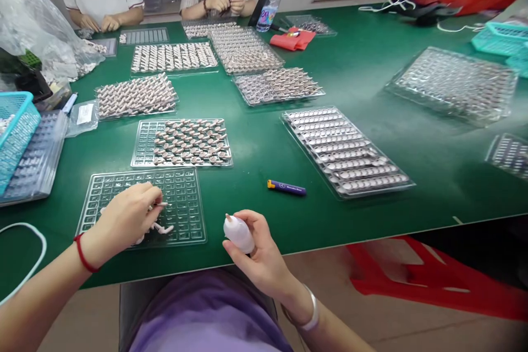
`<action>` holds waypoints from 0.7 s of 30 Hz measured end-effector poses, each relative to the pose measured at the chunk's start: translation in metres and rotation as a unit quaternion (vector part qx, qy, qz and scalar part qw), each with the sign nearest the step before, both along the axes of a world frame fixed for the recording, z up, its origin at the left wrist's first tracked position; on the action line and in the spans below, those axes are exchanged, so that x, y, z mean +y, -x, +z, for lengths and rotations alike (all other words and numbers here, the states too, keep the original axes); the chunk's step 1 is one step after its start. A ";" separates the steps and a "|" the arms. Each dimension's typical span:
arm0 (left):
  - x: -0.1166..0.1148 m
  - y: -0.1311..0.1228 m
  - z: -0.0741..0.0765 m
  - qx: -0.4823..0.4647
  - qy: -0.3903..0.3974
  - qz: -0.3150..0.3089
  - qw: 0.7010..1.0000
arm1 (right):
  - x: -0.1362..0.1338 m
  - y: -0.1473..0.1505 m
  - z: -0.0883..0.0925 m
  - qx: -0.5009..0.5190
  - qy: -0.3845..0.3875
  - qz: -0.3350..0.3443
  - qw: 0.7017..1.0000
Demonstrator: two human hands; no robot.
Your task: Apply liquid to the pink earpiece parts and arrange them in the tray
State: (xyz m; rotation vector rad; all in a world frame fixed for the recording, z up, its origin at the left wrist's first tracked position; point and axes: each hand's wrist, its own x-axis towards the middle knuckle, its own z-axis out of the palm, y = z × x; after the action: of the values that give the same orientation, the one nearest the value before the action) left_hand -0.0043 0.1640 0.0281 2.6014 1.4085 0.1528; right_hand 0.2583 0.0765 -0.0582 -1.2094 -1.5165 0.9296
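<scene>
My left hand [134, 214] is over a clear plastic tray [185, 192] with many small square cells. Its thumb and fingers pinch a small pale stick-like piece [163, 204]. Below the fingers, more pale pieces [165, 229] lie loose on the tray, partly covered by the hand. To the right of the tray, my right hand [264, 258] is wrapped around a small white squeeze bottle [239, 234]. The bottle tilts up to the left, its narrow brownish tip pointing away from me. A purple marker-like tube [286, 187] with a yellow end lies beyond the right hand.
Several trays of small pieces, such as a half-filled one [192, 143] and one with pale discs [346, 151], spread over the green table [256, 137]. A water bottle [272, 3] stands far back. Two people sit opposite. A turquoise basket [16, 132] is at left, a red stool [412, 269] at right.
</scene>
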 end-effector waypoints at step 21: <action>-0.138 -0.005 -0.054 -0.151 -0.128 0.108 0.974 | -0.021 0.015 0.008 -0.095 -0.157 0.177 0.967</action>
State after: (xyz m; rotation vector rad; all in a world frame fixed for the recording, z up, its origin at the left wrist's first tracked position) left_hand 0.0003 0.0263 -0.0262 2.4636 1.6405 0.7707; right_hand 0.2434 0.0551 -0.0499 -0.8319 -1.9936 0.7732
